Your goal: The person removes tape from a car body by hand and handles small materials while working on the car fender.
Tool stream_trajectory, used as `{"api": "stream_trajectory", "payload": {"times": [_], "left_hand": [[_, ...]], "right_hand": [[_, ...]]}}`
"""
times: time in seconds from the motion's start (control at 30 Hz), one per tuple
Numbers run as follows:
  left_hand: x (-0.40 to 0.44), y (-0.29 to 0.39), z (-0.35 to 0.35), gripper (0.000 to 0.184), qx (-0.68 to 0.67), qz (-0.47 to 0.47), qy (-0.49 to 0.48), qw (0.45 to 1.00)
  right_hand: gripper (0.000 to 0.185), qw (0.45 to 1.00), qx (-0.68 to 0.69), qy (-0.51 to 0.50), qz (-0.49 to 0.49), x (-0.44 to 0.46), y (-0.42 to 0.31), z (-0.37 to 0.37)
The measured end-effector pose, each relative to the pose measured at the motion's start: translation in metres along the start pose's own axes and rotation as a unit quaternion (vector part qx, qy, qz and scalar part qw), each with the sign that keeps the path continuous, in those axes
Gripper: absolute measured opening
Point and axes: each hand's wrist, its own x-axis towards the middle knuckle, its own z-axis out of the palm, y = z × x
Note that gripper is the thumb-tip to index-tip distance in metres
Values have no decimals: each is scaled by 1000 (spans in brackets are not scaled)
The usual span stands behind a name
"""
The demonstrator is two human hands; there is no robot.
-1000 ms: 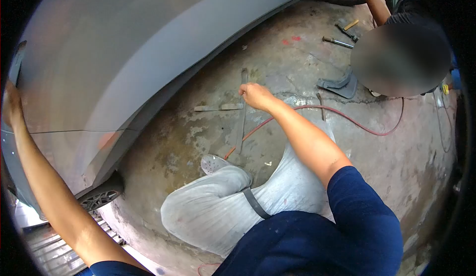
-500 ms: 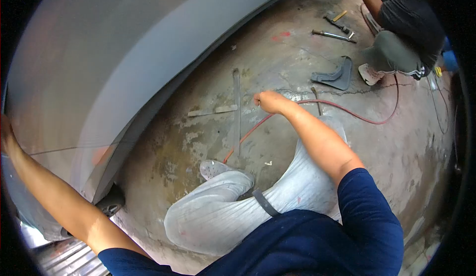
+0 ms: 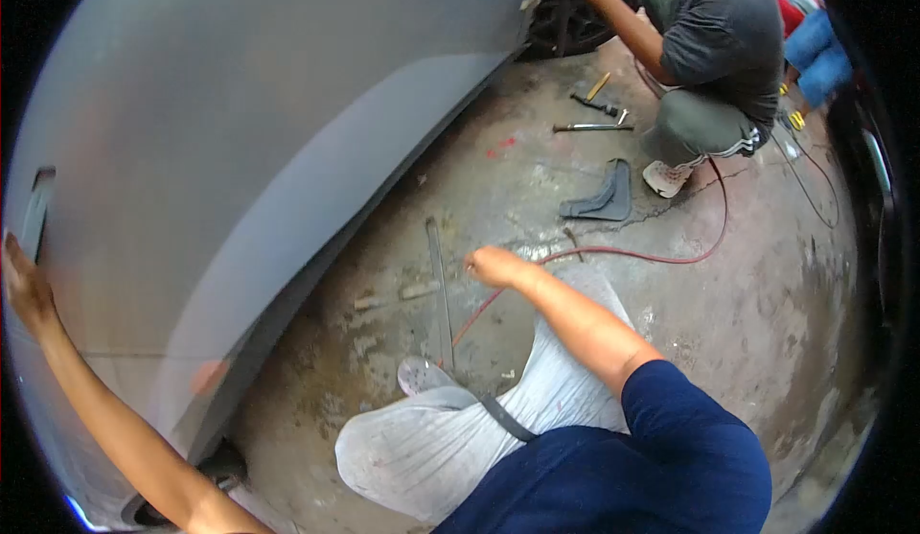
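My left hand [image 3: 29, 290] is at the far left, against the grey side panel [image 3: 192, 150] of a car. Its fingers close round the lower end of a long, narrow dark block [image 3: 40, 210] lying along the panel; the frame's edge cuts off part of the grip. My right hand [image 3: 494, 266] hangs over the concrete floor in front of my bent knee, curled into a fist. Whether anything small is inside it is hidden. Below that hand, a red hose [image 3: 613, 250] runs over the floor, and a flat metal strip [image 3: 441, 290] lies to its left.
A co-worker [image 3: 724, 45] squats by the car's wheel [image 3: 573, 16]; a second person in blue trousers [image 3: 816, 59] is behind. A dark mudguard-like piece [image 3: 604, 198], a metal bar tool [image 3: 592, 127] and a yellow-handled tool [image 3: 599, 85] lie on the floor.
My view has shifted up and left, showing more of the co-worker and wheel. My left hand has moved up along the panel with the block. The right fist stays closed.
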Motion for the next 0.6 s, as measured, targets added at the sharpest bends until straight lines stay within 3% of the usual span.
{"api": "stream_trajectory", "payload": {"times": [0.13, 0.27, 0.37, 0.5, 0.6], "left_hand": [[1, -79, 20, 64, 39, 35, -30, 998], [6, -50, 2, 62, -27, -72, -79, 994], [12, -34, -7, 61, 13, -25, -68, 997], [9, -17, -15, 57, -24, -27, -55, 998], [-5, 11, -25, 51, 7, -27, -48, 998]], "right_hand": [[24, 997, 70, 18, 12, -14, -25, -5], [24, 1000, -5, -20, 19, 0, 7, 7], [24, 1000, 18, 18, 13, 26, 22, 7], [21, 995, 67, 72, 17, 10, 11, -12], [20, 996, 82, 16, 2, 2, 16, -13]]}}
